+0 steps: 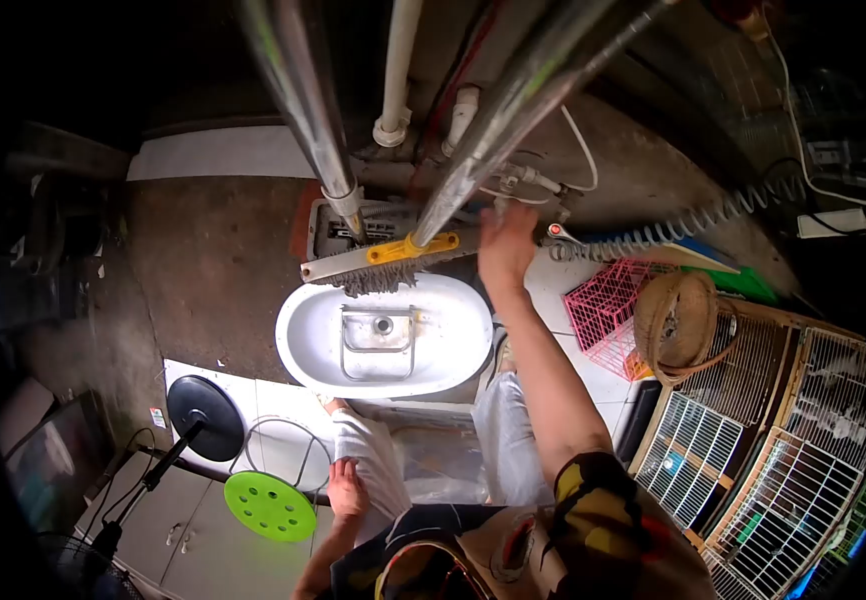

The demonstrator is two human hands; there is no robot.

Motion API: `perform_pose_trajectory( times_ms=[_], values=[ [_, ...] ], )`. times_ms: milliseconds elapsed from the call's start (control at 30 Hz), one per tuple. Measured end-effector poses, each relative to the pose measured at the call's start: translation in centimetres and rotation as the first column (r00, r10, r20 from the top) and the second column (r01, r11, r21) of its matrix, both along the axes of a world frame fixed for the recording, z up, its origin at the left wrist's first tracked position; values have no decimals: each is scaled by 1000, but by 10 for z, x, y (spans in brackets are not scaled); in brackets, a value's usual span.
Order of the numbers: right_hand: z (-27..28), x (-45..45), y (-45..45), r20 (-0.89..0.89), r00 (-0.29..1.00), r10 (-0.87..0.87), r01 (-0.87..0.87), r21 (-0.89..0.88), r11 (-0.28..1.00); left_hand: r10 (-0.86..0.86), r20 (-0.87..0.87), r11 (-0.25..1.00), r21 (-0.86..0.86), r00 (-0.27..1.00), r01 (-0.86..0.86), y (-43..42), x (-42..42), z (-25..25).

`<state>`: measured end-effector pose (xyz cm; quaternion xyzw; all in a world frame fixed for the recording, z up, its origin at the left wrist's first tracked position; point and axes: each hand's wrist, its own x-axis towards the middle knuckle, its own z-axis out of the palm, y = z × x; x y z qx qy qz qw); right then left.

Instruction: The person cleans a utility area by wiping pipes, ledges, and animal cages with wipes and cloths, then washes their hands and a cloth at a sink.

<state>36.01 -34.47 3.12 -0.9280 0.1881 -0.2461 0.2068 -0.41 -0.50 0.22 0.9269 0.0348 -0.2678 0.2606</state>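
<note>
My right hand reaches forward to the white plastic tap and pipe fittings by the wall. Its fingers are bent there; their tips are hidden, so what they grip cannot be made out. My left hand lies on my left thigh, holding nothing. Between my knees and the wall stands a white oval tub. Inside it is a bent metal frame around a small square metal piece with a round centre. A yellow-and-white mop head with grey strands overhangs the tub's far rim.
Two metal poles slant down in front of me. A clear plastic bin sits between my legs. At right are a coiled hose, a pink wire cage, a wicker basket and wire cages. A green round-seated stool stands left.
</note>
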Motion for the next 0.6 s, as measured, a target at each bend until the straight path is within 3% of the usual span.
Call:
perform_pose_trajectory(
  times_ms=[67, 133, 167, 200, 233, 267, 300, 333, 400, 500, 567, 600],
  values=[
    [3, 3, -4, -156, 988, 24, -45, -130, 991, -35, 44, 999, 30, 998, 34, 3, 1, -2],
    [-5, 13, -19, -137, 990, 34, -34, 4, 999, -78, 98, 994, 82, 992, 70, -3, 5, -7],
    [-12, 19, -31, -129, 991, 41, -33, 64, 997, -44, 125, 999, 29, 991, 41, -15, 17, -1],
    [-26, 24, -45, 117, 982, 147, -140, -66, 988, -10, 151, 1000, -24, 988, 14, -33, 37, 11],
    [-41, 19, -60, 29, 1000, -3, -9, 406, 914, 22, 182, 997, -73, 983, -9, -50, 61, 22],
    [-29, 12, -60, -114, 989, -93, 147, 776, 613, 36, 239, 990, -143, 970, -1, -68, 87, 30],
    [-16, 3, -58, -282, 955, -97, 294, 941, 166, 54, 289, 976, -215, 956, 10, -89, 113, 39],
    [-6, -11, -54, -260, 955, -139, 266, 964, 21, 65, 316, 959, -280, 947, 28, -110, 140, 51],
    [10, -42, -46, -266, 955, -131, 256, 963, -86, 94, 361, 919, -390, 928, 58, -153, 182, 69],
    [13, -86, -32, -130, 979, 154, 170, 944, -284, 159, 313, 809, -585, 936, 58, -209, 223, 89],
    [36, -94, -22, -55, 971, 233, 145, 910, -388, 122, 303, 793, -602, 945, 91, -234, 243, 99],
    [51, -97, -20, -39, 957, 288, 175, 869, -462, 103, 397, 821, -552, 912, 148, -245, 250, 95]
  ],
)
